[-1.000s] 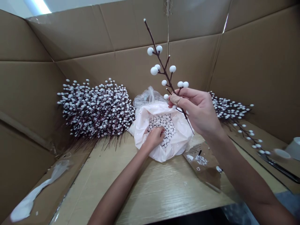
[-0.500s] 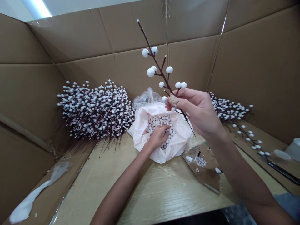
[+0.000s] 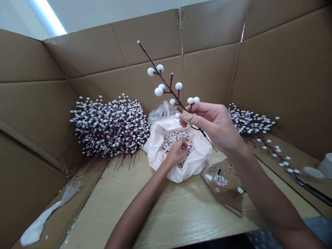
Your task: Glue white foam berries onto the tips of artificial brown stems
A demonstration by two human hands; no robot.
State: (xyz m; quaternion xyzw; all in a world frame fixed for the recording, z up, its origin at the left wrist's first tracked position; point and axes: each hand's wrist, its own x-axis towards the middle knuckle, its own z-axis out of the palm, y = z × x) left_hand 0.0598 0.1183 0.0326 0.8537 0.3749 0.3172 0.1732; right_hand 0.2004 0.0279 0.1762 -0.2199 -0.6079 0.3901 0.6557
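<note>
My right hand [image 3: 215, 126] pinches a brown artificial berry branch [image 3: 168, 90] between thumb and fingers, and a tan wrap covers one fingertip. The branch slants up to the left. White balls sit on many of its twigs, while a few twig ends, like the short upright one, carry no full ball. Below it, my left hand [image 3: 178, 151] is inside an open white plastic bag [image 3: 155, 145], over loose white balls [image 3: 173, 135]. Its fingers are curled together; whether a ball is between them I cannot make out.
A big heap of berry branches [image 3: 111, 128] lies at left, a smaller pile [image 3: 251, 119] at right. Black-handled scissors [image 3: 313, 192] and a tape roll [image 3: 313, 172] rest on the right. Scraps lie on a cardboard piece [image 3: 224, 188]. Cardboard walls [image 3: 207, 76] surround the table.
The view has tilted up slightly. My right hand and the branch have shifted a little left and down in the picture. My left hand has lifted slightly and turned among the balls.
</note>
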